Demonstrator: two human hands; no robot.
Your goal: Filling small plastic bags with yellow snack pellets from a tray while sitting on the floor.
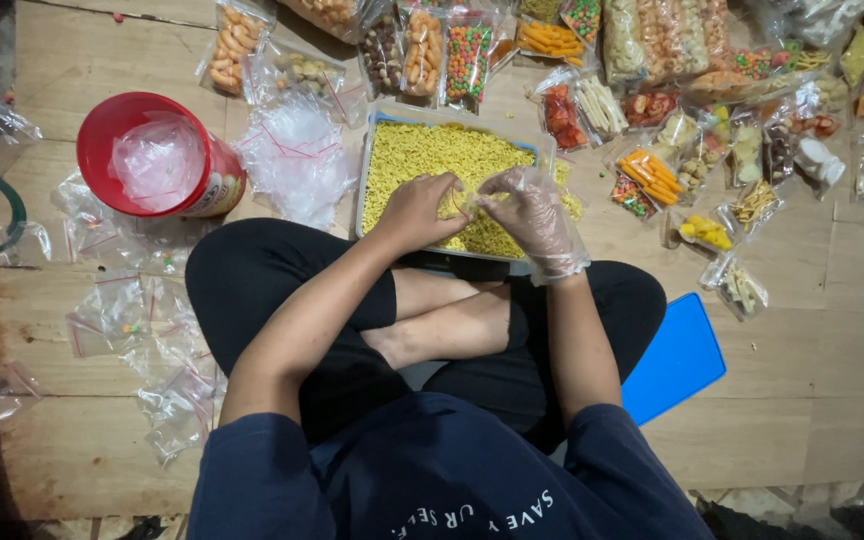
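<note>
I sit cross-legged on a wooden floor with a shallow tray (370, 165) full of yellow snack sticks (432, 155) in front of my knees. My left hand (414, 212) is bare and curls over the near edge of the tray, fingers pinched on a small clear bag (469, 200) that is hard to make out. My right hand (534, 220) wears a thin clear plastic glove and meets the left hand over the same spot, fingertips touching that bag and some yellow sticks. Both hands hover just above the pile.
A red tub (157, 155) with clear plastic inside stands at the left. Empty zip bags (297, 150) lie beside it and across the left floor (142, 320). Filled snack bags (652, 170) crowd the back and right. A blue lid (677, 355) lies by my right knee.
</note>
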